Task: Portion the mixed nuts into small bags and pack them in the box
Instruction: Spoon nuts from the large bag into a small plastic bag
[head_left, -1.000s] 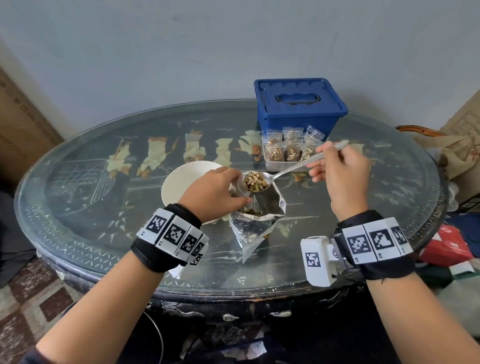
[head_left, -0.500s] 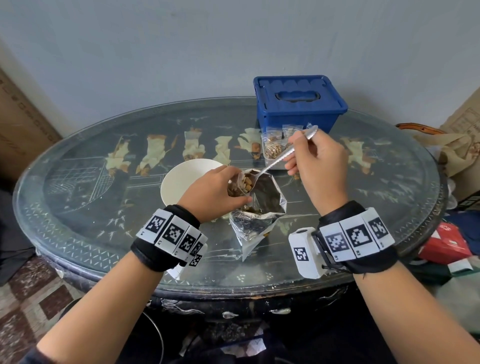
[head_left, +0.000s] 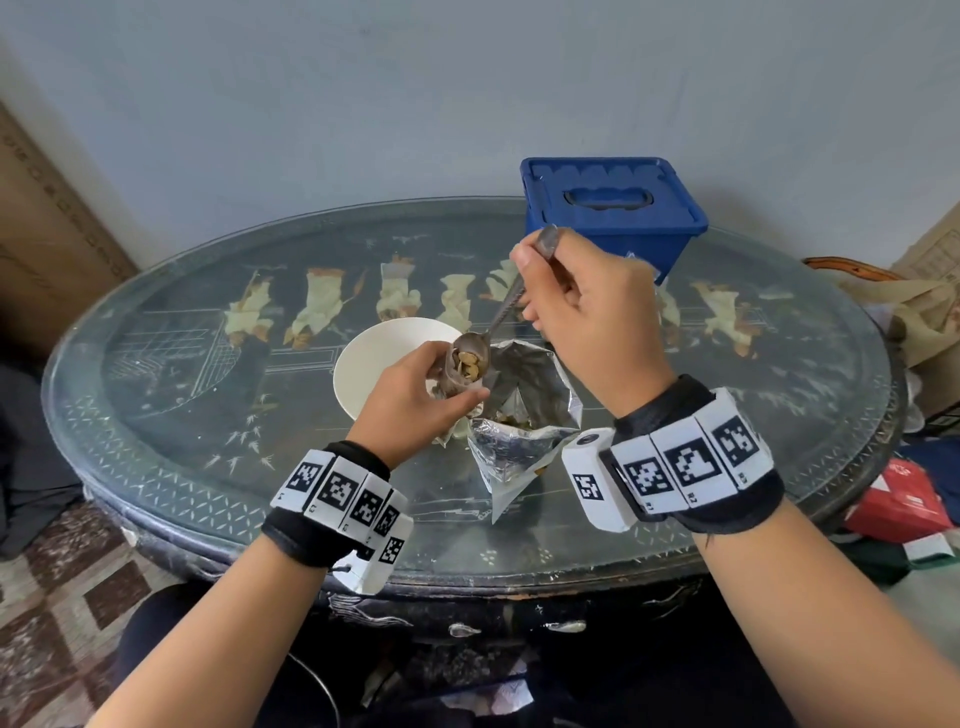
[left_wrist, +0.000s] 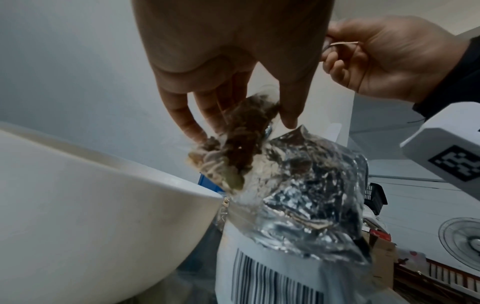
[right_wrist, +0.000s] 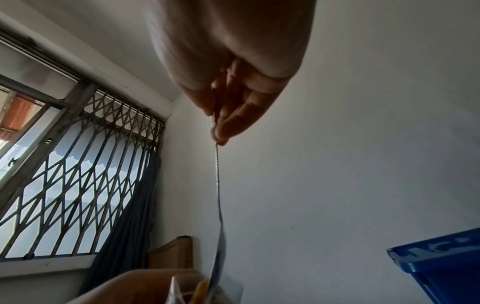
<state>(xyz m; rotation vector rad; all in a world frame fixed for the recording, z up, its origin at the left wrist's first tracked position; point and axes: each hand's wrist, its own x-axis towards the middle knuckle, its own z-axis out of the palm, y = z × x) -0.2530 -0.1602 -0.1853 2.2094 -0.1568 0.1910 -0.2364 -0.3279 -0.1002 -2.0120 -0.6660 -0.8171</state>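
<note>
Head view, left hand (head_left: 415, 400) pinching small bag (head_left: 457, 376) open, right hand (head_left: 587, 322) pinching spoon (head_left: 506, 306), hiding packed bags.

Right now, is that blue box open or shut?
Shut. The blue box has its lid seated flat on top, handle recess showing, at the far side of the table.

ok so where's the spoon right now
In the head view the spoon is near the table's middle, gripped by the right hand, its bowl tipped into the small bag held by the left hand, above the foil pouch.
</note>
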